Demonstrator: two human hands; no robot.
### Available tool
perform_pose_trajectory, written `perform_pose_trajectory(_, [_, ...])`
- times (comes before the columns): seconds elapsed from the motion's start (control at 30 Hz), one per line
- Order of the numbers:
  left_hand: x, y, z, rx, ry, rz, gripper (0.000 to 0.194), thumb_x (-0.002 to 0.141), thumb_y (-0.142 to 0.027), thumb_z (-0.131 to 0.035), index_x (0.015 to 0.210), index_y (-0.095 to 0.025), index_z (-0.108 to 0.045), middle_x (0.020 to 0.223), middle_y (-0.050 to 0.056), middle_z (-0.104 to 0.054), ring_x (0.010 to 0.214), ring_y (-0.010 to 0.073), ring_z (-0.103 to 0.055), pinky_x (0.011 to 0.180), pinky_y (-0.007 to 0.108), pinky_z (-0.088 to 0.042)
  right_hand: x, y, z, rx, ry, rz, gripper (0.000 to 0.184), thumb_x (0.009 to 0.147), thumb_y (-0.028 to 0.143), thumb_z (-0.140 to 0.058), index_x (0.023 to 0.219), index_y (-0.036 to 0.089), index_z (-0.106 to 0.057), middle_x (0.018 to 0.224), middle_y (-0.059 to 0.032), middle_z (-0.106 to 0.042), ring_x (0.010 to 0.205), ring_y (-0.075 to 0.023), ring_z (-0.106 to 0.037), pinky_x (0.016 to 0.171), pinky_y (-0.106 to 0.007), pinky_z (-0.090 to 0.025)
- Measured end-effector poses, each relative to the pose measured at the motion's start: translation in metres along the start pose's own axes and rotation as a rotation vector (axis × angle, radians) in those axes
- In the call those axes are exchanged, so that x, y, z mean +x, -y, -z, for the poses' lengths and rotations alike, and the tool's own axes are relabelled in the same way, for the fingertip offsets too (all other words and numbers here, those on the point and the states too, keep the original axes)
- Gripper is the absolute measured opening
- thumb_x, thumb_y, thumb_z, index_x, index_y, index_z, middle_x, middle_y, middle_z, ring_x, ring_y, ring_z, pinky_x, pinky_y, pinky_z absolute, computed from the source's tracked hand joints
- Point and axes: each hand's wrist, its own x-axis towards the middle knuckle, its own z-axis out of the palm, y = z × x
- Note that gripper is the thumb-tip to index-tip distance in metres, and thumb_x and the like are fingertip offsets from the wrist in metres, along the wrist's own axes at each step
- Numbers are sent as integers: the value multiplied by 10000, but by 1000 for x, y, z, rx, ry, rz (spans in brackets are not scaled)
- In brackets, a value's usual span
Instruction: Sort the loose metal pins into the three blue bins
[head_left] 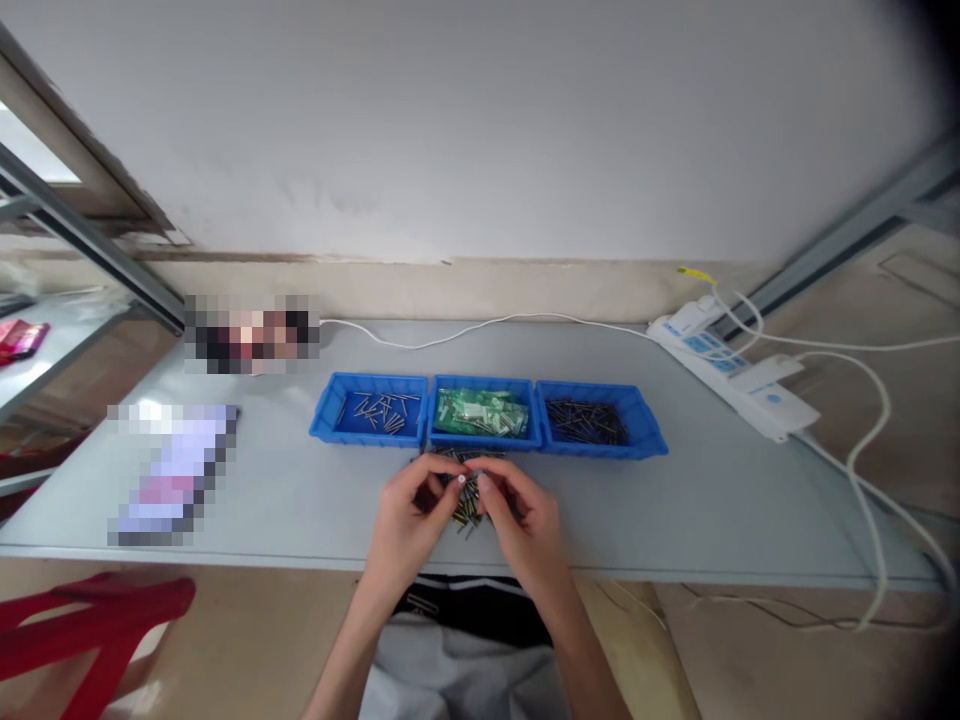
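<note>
My left hand (409,510) and my right hand (529,515) meet in front of the bins, thumbs and forefingers pinched close together. A tiny white-ended piece (461,480) shows at my left thumb and forefinger; its kind is too small to tell. What my right fingertips hold is hidden. Beneath both hands lies a loose pile of thin dark and yellowish rods (469,515). Behind it stand three blue bins: the left bin (367,440) has scattered silvery rods, the middle bin (484,442) green and white packets, the right bin (645,430) dark thin rods.
A white power strip (739,385) with plugs and looping cables lies on the grey table (712,510) at right. A white cable (480,325) runs along the back. Blurred-out items (176,470) sit at left. A red stool (97,620) stands below the front edge.
</note>
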Motion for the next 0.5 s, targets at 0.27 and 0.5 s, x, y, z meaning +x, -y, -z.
perform_pose_trajectory(0.27, [-2, 2, -1, 14, -75, -10, 133, 978, -281, -718, 996, -195, -818, 805, 28, -784, 561, 106, -558, 565, 216, -472, 1, -2, 1, 25, -53, -19, 292, 1064, 425, -615, 1070, 214, -817, 687, 10, -658, 627, -141, -623, 604, -241, -496])
perform_pose_trajectory(0.5, [6, -15, 30, 218, -607, -168, 135, 1021, -268, -715, 1078, -214, -825, 1005, 42, -817, 616, 98, -581, 610, 235, -486, 1, -3, 0, 43, -117, -48, 296, 1053, 428, -626, 1050, 208, -823, 640, 21, -625, 588, -136, -597, 567, -238, -463])
